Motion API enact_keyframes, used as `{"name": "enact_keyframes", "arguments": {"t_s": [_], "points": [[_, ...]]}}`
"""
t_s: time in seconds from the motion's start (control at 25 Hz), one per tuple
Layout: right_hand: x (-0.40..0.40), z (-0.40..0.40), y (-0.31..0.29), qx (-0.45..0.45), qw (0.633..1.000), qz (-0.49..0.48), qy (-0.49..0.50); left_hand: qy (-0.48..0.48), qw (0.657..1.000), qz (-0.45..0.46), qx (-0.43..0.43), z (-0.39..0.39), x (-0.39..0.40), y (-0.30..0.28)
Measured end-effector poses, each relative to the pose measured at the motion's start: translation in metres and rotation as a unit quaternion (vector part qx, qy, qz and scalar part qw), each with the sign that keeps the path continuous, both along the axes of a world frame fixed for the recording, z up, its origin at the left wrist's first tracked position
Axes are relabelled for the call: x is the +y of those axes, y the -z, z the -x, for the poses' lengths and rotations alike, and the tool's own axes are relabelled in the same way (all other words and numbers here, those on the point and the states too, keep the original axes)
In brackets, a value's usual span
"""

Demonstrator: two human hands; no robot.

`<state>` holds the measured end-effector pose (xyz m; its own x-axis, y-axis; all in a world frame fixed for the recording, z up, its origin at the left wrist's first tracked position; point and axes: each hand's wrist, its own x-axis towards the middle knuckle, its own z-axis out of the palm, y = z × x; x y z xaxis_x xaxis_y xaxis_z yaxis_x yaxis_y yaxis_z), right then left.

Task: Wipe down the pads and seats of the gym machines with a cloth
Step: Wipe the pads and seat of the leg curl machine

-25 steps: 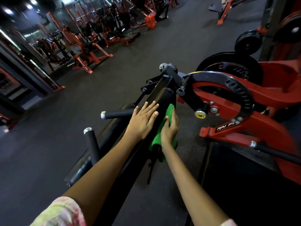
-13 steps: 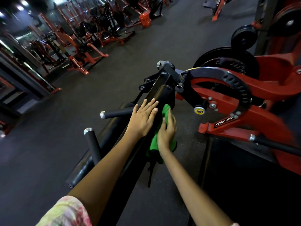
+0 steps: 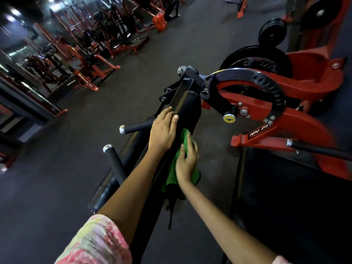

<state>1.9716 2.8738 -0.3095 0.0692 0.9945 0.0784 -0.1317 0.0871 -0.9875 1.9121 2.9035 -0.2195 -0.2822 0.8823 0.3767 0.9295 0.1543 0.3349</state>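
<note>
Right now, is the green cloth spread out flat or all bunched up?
Bunched up. The green cloth shows folds and hangs in a clump under the right hand, which presses it against the black pad.

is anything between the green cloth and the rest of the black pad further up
Nothing visible. The right hand presses the green cloth against the side of the long black pad; the left hand rests on the pad's top edge, beside that path, not across it.
</note>
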Motion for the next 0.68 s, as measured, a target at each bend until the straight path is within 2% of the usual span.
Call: {"name": "enact_keyframes", "arguments": {"t_s": [0.08, 0.16, 0.28, 0.36, 0.48, 0.6, 0.68], "points": [[0.011, -0.002, -0.005, -0.007, 1.0, -0.004, -0.012, 0.013, 0.998, 0.034, -0.057, 0.001, -0.018, 0.001], [0.025, -0.004, -0.003, -0.005, 0.999, 0.027, -0.024, 0.035, 0.991, 0.104, -0.073, 0.005, -0.052, 0.005], [-0.001, -0.008, -0.001, -0.001, 0.995, 0.092, -0.038, 0.031, 0.979, 0.198, -0.038, 0.009, -0.119, 0.007], [-0.038, -0.011, -0.004, 0.001, 0.997, 0.072, -0.04, 0.011, 0.974, 0.228, -0.009, -0.002, -0.151, 0.004], [-0.029, -0.01, -0.011, -0.003, 0.999, 0.035, -0.027, -0.006, 0.979, 0.204, 0.025, -0.019, -0.169, 0.003], [-0.002, -0.006, -0.009, 0.001, 0.996, 0.078, -0.032, -0.018, 0.988, 0.151, 0.014, -0.018, -0.169, 0.005], [-0.017, -0.006, 0.0, 0.006, 0.993, 0.114, -0.038, -0.025, 0.99, 0.141, -0.006, -0.018, -0.167, 0.005]]}}
